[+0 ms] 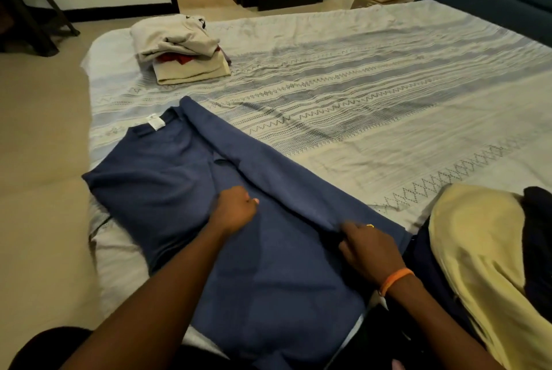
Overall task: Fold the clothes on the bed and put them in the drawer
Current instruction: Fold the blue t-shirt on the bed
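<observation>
both hands' grips pinched the blue t-shirt point(167, 178), left hand point(236, 210) mid-cloth, right hand point(369, 245) at the fold; uneven pulling could skew its crease.

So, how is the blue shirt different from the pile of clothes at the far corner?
The blue shirt lies spread out with one side folded over, both hands on it; the pile of clothes is stacked and untouched. The shirt is one dark blue piece; the pile mixes beige and red. Both rest on the bed.

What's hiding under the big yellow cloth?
A dark garment pokes out from under the yellow cloth at its far edge, and more dark fabric shows along its near edge. How much lies beneath is covered, so it cannot be told.
</observation>
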Demonstrator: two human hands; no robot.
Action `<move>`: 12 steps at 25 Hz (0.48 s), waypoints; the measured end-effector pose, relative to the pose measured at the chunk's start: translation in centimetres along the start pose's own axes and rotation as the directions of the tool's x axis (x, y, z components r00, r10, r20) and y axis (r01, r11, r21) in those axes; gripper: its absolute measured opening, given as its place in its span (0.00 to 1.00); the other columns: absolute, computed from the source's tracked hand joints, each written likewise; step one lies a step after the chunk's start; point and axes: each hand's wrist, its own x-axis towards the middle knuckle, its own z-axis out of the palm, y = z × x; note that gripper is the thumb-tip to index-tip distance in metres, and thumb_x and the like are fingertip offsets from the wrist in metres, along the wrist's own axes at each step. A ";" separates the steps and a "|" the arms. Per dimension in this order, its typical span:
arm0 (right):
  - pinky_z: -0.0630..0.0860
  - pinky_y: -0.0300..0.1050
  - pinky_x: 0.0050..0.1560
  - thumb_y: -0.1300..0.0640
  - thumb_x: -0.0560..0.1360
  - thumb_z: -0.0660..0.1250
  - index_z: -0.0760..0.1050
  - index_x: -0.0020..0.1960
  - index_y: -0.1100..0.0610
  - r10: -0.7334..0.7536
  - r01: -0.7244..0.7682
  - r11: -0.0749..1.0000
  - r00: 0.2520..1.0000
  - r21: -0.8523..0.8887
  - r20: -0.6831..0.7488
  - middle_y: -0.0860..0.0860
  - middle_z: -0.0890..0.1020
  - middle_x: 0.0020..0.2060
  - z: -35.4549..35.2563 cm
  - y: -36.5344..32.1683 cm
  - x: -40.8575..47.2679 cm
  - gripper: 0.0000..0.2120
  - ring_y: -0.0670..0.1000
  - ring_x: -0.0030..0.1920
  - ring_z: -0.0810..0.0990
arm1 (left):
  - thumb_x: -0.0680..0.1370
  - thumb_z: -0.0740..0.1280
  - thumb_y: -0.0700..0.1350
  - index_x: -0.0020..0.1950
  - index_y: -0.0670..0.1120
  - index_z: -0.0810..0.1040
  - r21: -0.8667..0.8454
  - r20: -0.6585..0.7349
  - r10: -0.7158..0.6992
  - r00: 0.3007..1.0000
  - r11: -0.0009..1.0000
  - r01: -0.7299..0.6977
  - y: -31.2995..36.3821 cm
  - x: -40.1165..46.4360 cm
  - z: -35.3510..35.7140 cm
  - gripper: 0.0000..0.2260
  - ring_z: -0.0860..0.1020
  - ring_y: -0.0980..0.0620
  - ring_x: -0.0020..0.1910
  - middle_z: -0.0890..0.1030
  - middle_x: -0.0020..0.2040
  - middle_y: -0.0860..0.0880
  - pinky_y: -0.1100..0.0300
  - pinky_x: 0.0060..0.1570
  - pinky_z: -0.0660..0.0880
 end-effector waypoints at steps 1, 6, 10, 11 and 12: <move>0.68 0.49 0.35 0.54 0.75 0.63 0.73 0.50 0.55 -0.001 0.008 0.996 0.997 0.086 -0.079 0.52 0.81 0.46 -0.2 -0.1 -0.4 0.06 0.58 0.46 0.78 | 0.79 0.65 0.48 0.28 0.45 0.63 -0.046 0.017 -0.022 1.000 0.999 0.023 0.2 -0.8 0.6 0.22 0.74 0.45 0.31 0.69 0.25 0.48 0.51 0.40 0.73; 0.73 0.49 0.31 0.50 0.68 0.62 0.71 0.53 0.51 -0.164 0.163 0.986 0.986 -0.047 -0.021 0.52 0.83 0.39 2.5 0.0 -2.9 0.14 0.59 0.37 0.80 | 0.81 0.63 0.48 0.29 0.47 0.58 -0.148 0.063 0.000 0.998 0.989 0.009 0.6 -3.7 2.3 0.23 0.67 0.48 0.27 0.64 0.24 0.47 0.52 0.33 0.69; 0.72 0.47 0.40 0.40 0.74 0.64 0.69 0.47 0.47 -0.141 0.107 0.980 0.969 0.167 0.204 0.46 0.78 0.41 1.3 0.7 -2.4 0.11 0.53 0.45 0.79 | 0.80 0.65 0.46 0.34 0.45 0.66 -0.157 0.091 0.023 0.996 0.988 -0.008 -0.1 -3.8 2.2 0.16 0.70 0.49 0.29 0.67 0.29 0.44 0.50 0.35 0.75; 0.73 0.48 0.39 0.38 0.74 0.64 0.68 0.43 0.46 -0.127 0.089 0.978 0.972 0.190 0.199 0.44 0.77 0.39 0.8 0.7 -2.0 0.13 0.51 0.43 0.78 | 0.79 0.65 0.46 0.36 0.44 0.68 -0.170 0.078 -0.003 0.997 0.985 0.017 -0.4 -3.6 2.0 0.14 0.72 0.48 0.30 0.69 0.30 0.43 0.49 0.37 0.77; 0.74 0.48 0.38 0.37 0.74 0.64 0.69 0.40 0.47 -0.103 0.068 0.978 0.979 0.195 0.176 0.44 0.77 0.38 0.6 0.5 -1.4 0.14 0.49 0.41 0.78 | 0.79 0.65 0.46 0.36 0.44 0.70 -0.176 0.059 -0.026 0.998 0.984 0.036 -0.6 -3.3 1.7 0.12 0.74 0.45 0.30 0.71 0.30 0.42 0.48 0.39 0.78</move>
